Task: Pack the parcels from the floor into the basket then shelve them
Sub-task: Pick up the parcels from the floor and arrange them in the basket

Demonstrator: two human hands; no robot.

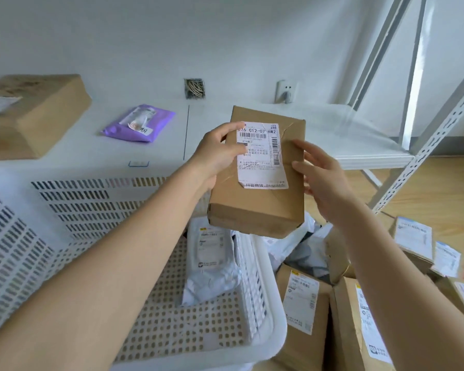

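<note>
A brown cardboard parcel (263,207) with a white shipping label is held up in the air in front of me, above the basket's right rim. My left hand (216,153) grips its left edge, thumb over the label. At its right side is my right hand (323,180), fingers straight and spread, at most lightly touching the edge. The white perforated plastic basket (73,202) stands below left. A grey plastic mailer bag (209,263) lies in its far right corner.
Several brown boxes (303,311) and white bags are piled on the wooden floor right of the basket. A white shelf (340,135) on a metal rack (426,151) runs behind, bearing a purple pouch (140,121) and a large brown box (38,113).
</note>
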